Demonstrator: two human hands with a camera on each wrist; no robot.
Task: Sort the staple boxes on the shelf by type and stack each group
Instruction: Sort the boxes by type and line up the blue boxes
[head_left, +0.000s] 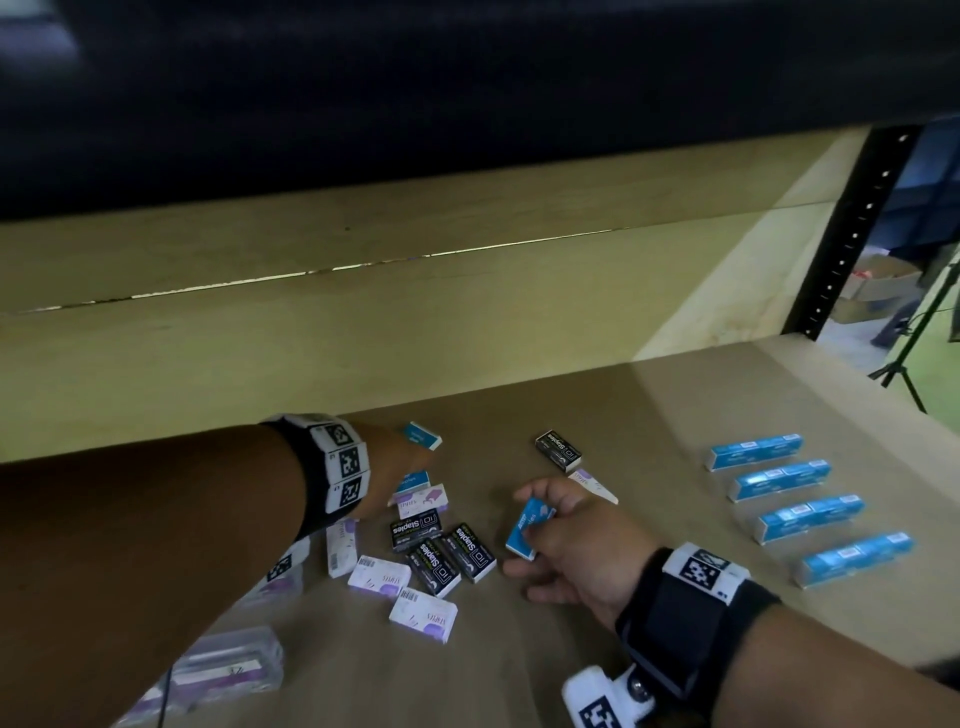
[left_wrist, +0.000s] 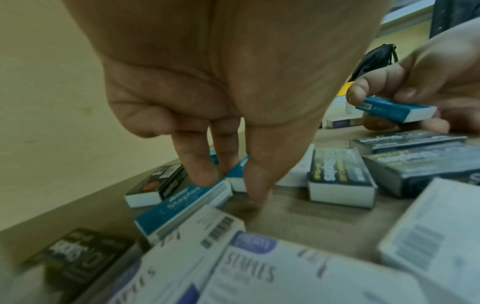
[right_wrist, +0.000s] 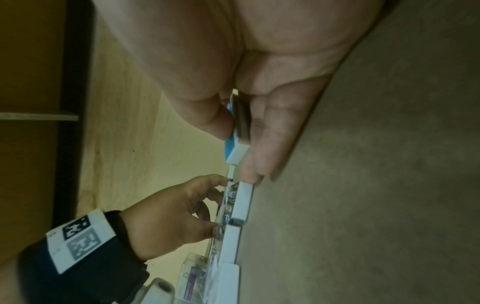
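The right hand (head_left: 574, 540) pinches a blue staple box (head_left: 530, 527) just above the shelf (head_left: 649, 467), while the left hand (head_left: 395, 467) fingertips (left_wrist: 200, 172) press another blue staple box (left_wrist: 182, 207) amid mixed boxes (head_left: 441, 556); bare shelf lies far.

A: Where's the head view?
B: Above, facing down onto the shelf (head_left: 597, 395).
A: The wrists?
B: Close behind the fingers; all three share the scattered staple boxes (head_left: 423, 551).

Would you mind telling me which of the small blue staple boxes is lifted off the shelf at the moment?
The blue box gripped in the right hand, tilted on end. The other loose blue boxes lie flat by the left hand.
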